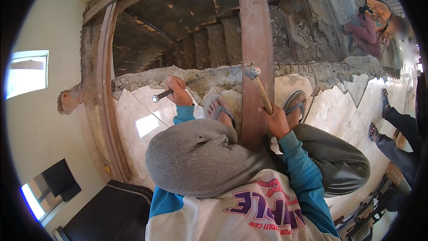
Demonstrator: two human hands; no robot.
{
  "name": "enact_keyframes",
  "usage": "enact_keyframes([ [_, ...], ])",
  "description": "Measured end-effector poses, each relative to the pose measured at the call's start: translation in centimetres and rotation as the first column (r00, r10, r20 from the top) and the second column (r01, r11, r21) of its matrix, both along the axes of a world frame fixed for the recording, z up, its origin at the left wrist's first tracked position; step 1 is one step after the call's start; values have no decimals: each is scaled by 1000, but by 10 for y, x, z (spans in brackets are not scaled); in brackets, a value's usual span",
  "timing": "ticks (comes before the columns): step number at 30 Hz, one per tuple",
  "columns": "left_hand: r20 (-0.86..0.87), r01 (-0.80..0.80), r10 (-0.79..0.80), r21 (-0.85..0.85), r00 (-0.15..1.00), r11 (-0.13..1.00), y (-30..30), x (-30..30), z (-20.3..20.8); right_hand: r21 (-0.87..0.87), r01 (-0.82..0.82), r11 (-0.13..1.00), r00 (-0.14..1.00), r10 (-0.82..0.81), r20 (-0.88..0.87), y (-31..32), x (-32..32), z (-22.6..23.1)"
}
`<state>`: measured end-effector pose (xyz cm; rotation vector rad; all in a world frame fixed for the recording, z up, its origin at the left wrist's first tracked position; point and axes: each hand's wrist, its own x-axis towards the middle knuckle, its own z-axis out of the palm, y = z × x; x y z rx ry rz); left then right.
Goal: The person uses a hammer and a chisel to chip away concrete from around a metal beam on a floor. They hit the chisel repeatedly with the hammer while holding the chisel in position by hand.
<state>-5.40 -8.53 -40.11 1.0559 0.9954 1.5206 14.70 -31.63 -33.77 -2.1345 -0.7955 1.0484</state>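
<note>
The chisel [176, 89], a long steel rod with a bright blunt end, lies slanted across the middle of the frame, its shiny end pointing toward the left and its far end running up and right to the broken concrete edge [196, 78] of the tiled floor. The left hand [177, 91] is wrapped tight around the rod near its bright end, fingers curled over it, a teal cuff showing at the wrist. The right hand [276, 120], just right of centre, grips the lower end of a wooden hammer handle in a closed fist; the hammer [256, 82] stands tilted up and left, its metal head at the top, close beside the ragged edge and against the reddish vertical wooden beam [255, 40] that runs down the centre of the frame. Whether the head touches the chisel's far end I cannot tell. The person squats on pale marble-look floor tiles [142, 120], grey trouser knees filling the lower centre, bare feet in grey sandals [220, 109] either side of the beam. Beyond the broken edge, in the upper centre, rough concrete stairs [209, 44] drop away into shadow. At the upper right another person [370, 29] in a reddish top crouches on rubble. At the right edge a third person's legs and sandalled feet [383, 100] stand on the tiles. A bright window [26, 73] sits at the far left.
</note>
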Motion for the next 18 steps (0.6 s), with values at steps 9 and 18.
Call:
enact_keyframes([
  [9, -82, -39, 38, -4, 996, 999, -3, -11, -8, 87, -124, 988, 992, 122, 22, 41, -8, 5],
  [18, -1, -150, 150, 12, 989, 989, -6, -36, 18, 505, -161, 848, 975, 215, -50, 183, -10, 83],
])
